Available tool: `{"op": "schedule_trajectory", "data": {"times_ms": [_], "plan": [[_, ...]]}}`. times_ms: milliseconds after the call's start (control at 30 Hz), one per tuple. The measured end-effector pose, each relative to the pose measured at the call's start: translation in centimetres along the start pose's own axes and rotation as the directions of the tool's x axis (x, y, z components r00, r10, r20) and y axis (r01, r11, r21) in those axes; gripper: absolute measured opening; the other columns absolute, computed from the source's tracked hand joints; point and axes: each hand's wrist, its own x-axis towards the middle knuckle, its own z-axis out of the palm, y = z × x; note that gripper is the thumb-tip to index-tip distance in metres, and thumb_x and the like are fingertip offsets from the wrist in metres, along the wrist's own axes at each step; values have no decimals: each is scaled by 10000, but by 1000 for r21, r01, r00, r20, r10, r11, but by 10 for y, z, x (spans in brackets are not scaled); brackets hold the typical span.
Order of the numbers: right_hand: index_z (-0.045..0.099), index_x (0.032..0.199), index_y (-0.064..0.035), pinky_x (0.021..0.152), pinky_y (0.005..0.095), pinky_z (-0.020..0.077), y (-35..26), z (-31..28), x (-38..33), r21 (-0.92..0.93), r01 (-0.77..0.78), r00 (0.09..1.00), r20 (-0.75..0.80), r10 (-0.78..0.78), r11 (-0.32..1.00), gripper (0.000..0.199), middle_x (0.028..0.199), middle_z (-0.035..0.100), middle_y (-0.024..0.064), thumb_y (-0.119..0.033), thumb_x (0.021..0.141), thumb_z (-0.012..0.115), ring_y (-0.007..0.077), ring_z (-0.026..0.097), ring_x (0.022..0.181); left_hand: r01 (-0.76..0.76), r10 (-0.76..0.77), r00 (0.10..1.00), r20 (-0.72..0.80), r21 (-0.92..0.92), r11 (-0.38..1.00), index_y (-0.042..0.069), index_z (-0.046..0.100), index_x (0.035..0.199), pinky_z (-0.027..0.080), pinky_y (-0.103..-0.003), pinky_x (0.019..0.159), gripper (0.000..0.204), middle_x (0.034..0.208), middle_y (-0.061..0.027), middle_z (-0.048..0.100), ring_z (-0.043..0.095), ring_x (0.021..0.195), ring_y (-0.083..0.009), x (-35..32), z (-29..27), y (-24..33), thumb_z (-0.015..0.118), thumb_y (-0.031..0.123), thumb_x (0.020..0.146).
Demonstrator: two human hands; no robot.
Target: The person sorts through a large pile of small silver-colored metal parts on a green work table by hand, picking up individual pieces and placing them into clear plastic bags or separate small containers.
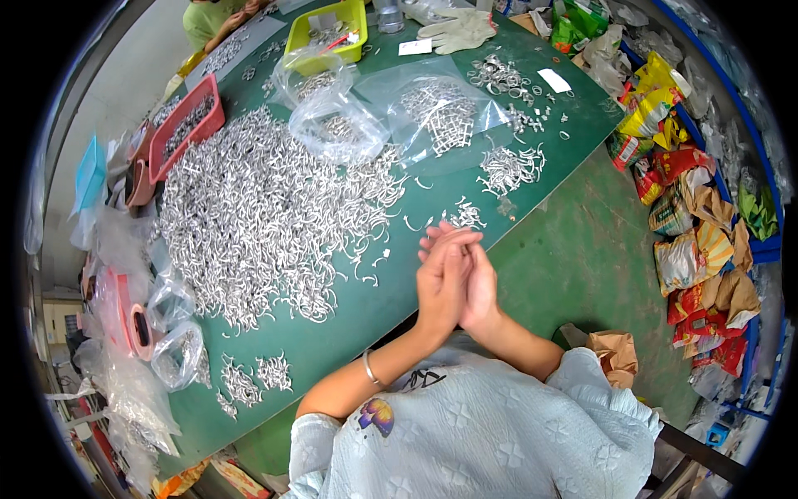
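My left hand (440, 285) and my right hand (480, 291) are pressed together at the table's near edge, fingers curled over each other. Both are closed, and whatever may lie between them is hidden. Just beyond the fingertips is a small cluster of curved silvery metal pieces (467, 214). To their left spreads a large heap of the same kind of pieces (249, 216). Farther off, another small pile (511, 170) lies near the right edge. A clear plastic sheet (391, 91) carries more metal parts (440, 112).
Around the green table (366, 320) stand a red basket (218, 112) and a yellow-green basket (362, 21) holding parts. Clear bags (341, 125) and a work glove (457, 32) lie at the back. Filled sacks (686, 258) line the right. Another person (206, 23) sits at the far left.
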Motion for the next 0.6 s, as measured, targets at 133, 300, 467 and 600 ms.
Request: {"op": "schedule_trajectory", "data": {"times_ms": [133,300,467,600], "plan": [[537,1146,-50,925,341,449,-26,-3,14,-5,30,999,-28,-30,1000,323,1119,596,89,-274,1005,353,206,558,1057,-171,162,985,65,189,967,-60,569,1137,366,-336,1022,290,1199,-157,584,523,1152,-225,18,26,3,366,4,941],[550,1066,-41,833,322,488,-66,-36,46,288,-97,993,-38,113,953,228,967,600,54,-202,976,416,187,577,902,-370,370,928,34,168,914,-56,565,1131,391,-382,1001,309,1197,-184,534,514,1163,-292,26,35,4,401,-89,870],[591,974,0,564,216,399,-139,-25,101,-420,624,777,240,-582,659,202,812,584,39,-166,973,476,81,498,660,-361,350,932,93,316,877,-36,595,1054,406,-347,965,277,1152,-158,531,525,1090,-241,20,-8,17,438,-119,842],[630,903,5,635,260,430,-177,-51,164,-830,557,607,436,-665,-35,250,790,604,57,-187,972,485,149,534,692,-214,231,973,-6,352,911,-32,609,1024,402,-324,951,265,1134,-137,530,519,1090,-228,6,-41,14,443,-128,842]]}}
